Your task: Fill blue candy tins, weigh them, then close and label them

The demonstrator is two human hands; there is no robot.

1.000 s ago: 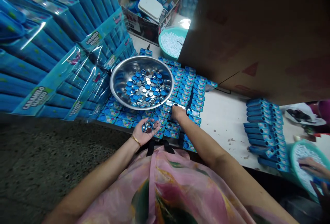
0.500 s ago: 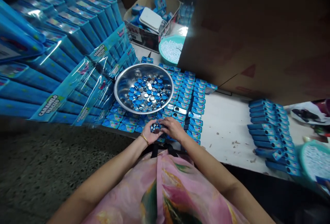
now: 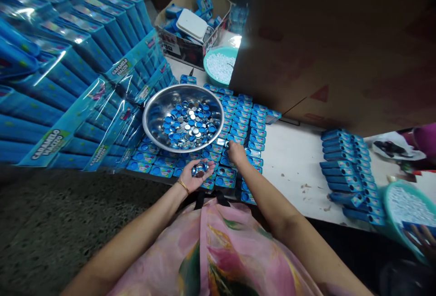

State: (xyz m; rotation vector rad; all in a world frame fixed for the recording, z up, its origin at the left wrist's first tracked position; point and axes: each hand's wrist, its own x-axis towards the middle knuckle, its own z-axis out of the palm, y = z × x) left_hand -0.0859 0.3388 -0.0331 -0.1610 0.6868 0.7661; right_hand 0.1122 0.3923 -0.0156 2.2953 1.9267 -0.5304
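My left hand (image 3: 189, 179), palm up with a bracelet at the wrist, cups a small heap of round metal caps (image 3: 200, 169), blue and silver. Ahead of it a steel bowl (image 3: 150, 125) holds many more loose caps (image 3: 190, 125). To the right of the bowl, my right hand (image 3: 236, 153) reaches down over rows of small flat blue packs (image 3: 226, 181) with printed labels. Its fingers are drawn together at one pack; whatever they hold is hidden. The bowl rests on some of these packs.
Tall stacks of wrapped blue packs (image 3: 102, 37) rise at left. Behind are an open carton (image 3: 184, 48) and a teal basin (image 3: 221, 78) of white pieces. A large cardboard box (image 3: 327, 46) blocks the back right. At far right, a person's hand (image 3: 422, 239) is by another basin (image 3: 384, 196).
My right hand has left the caps in my left palm and moved forward and right onto the packs. My left hand has opened somewhat, still holding the caps. The view has shifted slightly.
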